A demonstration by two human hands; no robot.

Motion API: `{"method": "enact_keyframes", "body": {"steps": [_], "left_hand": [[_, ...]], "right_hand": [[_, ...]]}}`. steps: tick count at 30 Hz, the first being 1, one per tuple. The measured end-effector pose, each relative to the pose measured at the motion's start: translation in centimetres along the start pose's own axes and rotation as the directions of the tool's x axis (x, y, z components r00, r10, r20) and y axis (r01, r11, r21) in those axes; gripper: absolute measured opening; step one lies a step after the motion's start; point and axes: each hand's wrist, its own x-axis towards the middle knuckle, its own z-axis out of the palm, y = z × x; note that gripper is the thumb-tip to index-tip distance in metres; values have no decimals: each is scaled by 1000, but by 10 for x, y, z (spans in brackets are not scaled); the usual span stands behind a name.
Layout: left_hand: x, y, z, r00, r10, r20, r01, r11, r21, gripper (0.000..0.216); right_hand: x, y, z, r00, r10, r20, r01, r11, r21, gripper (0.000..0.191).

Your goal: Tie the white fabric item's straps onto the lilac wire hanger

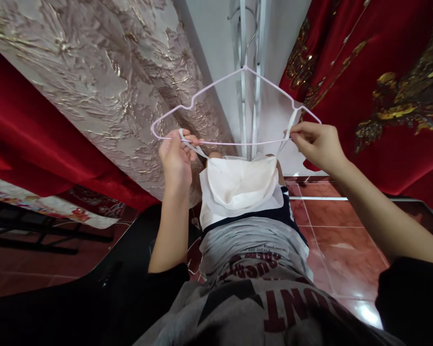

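A pale pink wire hanger (238, 77) hangs by its hook from a white rail in front of me. A white strappy garment (240, 185) dangles below its bar. My left hand (175, 156) is closed on the garment's left strap at the hanger's left end. My right hand (315, 144) pinches the right strap near the hanger's right shoulder. The garment's lower part rests against my grey printed shirt (256, 269).
A beige embossed curtain (104, 81) hangs on the left, with red cloth (29, 139) beneath it. Red fabric with gold embroidery (382, 81) fills the right. A white wall lies behind the hanger. Glossy red floor tiles (335, 235) lie below. A dark frame (39, 235) stands at lower left.
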Motion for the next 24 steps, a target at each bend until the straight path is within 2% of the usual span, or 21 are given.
{"method": "enact_keyframes", "body": {"steps": [1,3,6,9,11,13,15,17,19,20,22,23,24], "left_hand": [[1,0,0,1000,5,-13,-5,1000,2,30],[2,0,1,1000,1,-24,-1,1000,19,31],[2,1,1,1000,-19,-5,19,998,62,29],[3,3,2,1000,-19,-13,20,998,64,31],[4,6,3,999,-20,-27,21,998,54,31],[5,9,3,999,-27,-40,29,998,62,32],[7,12,4,998,-50,-49,54,995,86,31],[8,15,6,995,-79,-66,86,991,103,33],[9,18,10,990,-104,-91,114,988,107,40],[9,19,13,988,-110,-108,122,987,106,43],[9,23,17,983,-120,-141,134,986,100,47],[8,25,19,980,-124,-154,140,986,96,47],[7,27,20,978,-132,-160,148,985,90,47]], "right_hand": [[4,-1,2,999,0,49,-3,999,50,14],[9,-1,5,999,-3,46,-4,986,165,27],[13,6,5,997,13,-82,9,964,265,35],[15,25,-7,968,6,-249,59,966,253,36],[21,39,-17,903,25,-429,86,967,238,34],[28,50,-24,786,80,-613,90,966,242,31],[34,56,-29,698,134,-703,78,962,261,32],[37,57,-33,672,152,-725,86,956,280,40],[35,55,-37,714,154,-683,107,940,323,50],[34,53,-40,771,158,-617,98,928,360,54],[31,50,-46,915,177,-362,-3,902,432,57],[30,49,-49,961,188,-201,-83,895,439,57],[30,48,-52,978,201,-57,-159,893,421,57]]}}
